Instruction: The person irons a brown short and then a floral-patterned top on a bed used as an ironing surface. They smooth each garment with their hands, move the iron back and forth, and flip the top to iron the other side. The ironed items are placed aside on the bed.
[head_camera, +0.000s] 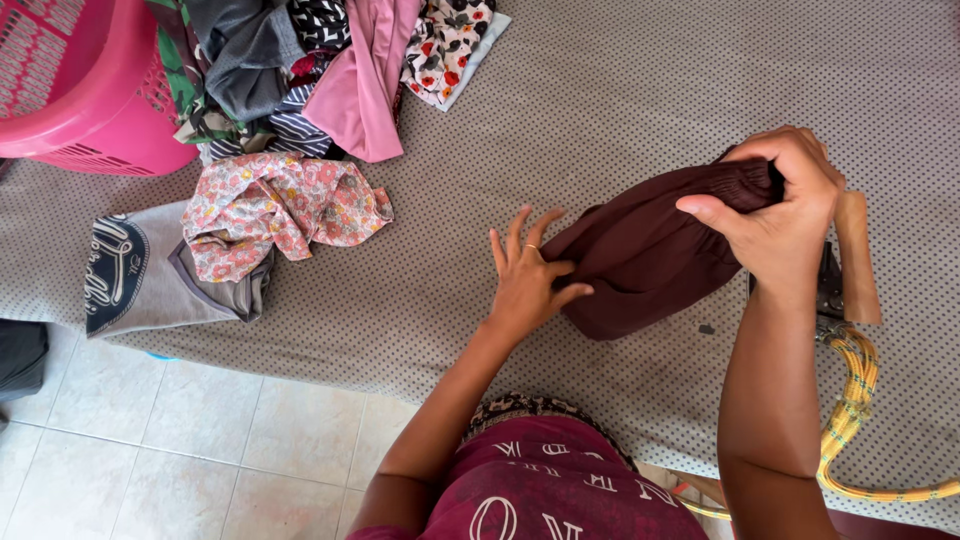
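Two bare hands work on one dark brown garment that lies bunched on a grey dotted table cover, near the edge closest to the person. The right hand is closed around the gathered, elastic-looking end of the garment, lifting it a little off the cover, thumb stretched across the fabric. The left hand lies flat with fingers spread, pressing down on the garment's lower left edge (its thumb tucks against the cloth). Just beyond the right hand, a wooden handle rests on the cover, and a yellow cord runs from it toward the table edge. Well apart, to the left, a crumpled floral cloth sits on a folded grey shirt. Farther back, a pile of mixed clothes spills beside a pink laundry basket.
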